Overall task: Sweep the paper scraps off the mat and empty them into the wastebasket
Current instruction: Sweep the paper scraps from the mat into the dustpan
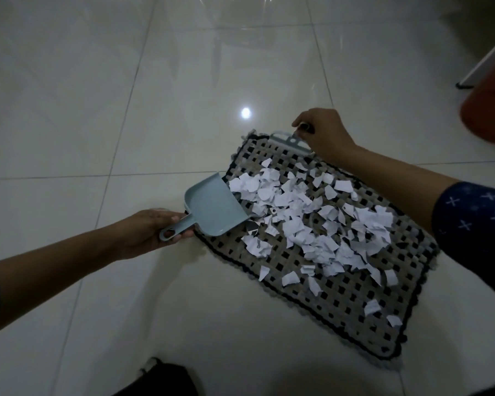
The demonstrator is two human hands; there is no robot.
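Left grip: my left grip (152, 230) was curled round the handle of the pale blue dustpan (212, 207), whose mouth rested at the left edge of the mat (340, 304).
Right grip: my right grip (323, 132) was clamped on the handle of a small brush (289, 141), whose head lay at the mat's far corner, behind the paper.
Paper scraps: the paper scraps (297, 218) lay strewn over most of the mat, thickest through its middle. A few touched the pan's lip, and I saw none inside the pan.
Mat: it lay flat on the tiled floor (97, 110).
Wastebasket: an orange-red shape (489, 110) at the floor's far right edge may have been it. It was dim and cut off by the frame, so I could not tell.
Done: both tools were in hand and set on opposite sides of the heap. I judged that no paper had been gathered yet.
Left: nearly all of it. I had to draw the scraps across into the pan, probably in several passes, collect the strays near the mat's near corner, then tip the load out.
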